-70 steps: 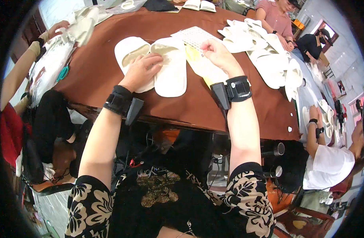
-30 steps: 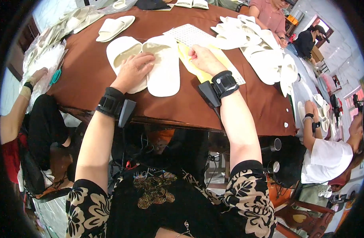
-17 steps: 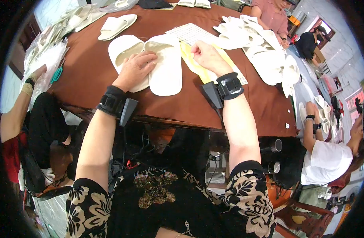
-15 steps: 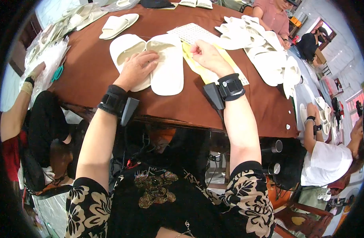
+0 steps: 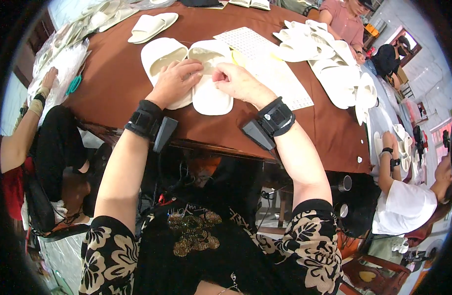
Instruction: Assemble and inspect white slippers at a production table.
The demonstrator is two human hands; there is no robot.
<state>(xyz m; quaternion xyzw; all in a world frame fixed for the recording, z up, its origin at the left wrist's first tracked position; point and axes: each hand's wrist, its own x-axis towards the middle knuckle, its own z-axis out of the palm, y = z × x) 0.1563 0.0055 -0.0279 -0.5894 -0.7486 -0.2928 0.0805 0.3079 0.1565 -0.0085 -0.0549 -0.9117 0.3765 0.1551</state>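
Both forearms come up from the lower edge, each with a black band at the wrist. The left hand [image 5: 174, 81] lies palm down with fingers spread. The right hand [image 5: 238, 81] is beside it, fingertips pinched together, knuckles raised.

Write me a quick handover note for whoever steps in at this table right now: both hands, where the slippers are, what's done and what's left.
Left hand: flat across the pair of white slippers at the near middle of the brown table.
Right hand: fingertips pinching at the right slipper's upper; whether it holds anything small cannot be told.
Sticker sheet lies just right of the pair.
Done: cannot tell; a separate pair lies farther back on the left.
Left: a heap of loose white slippers waits at far right.
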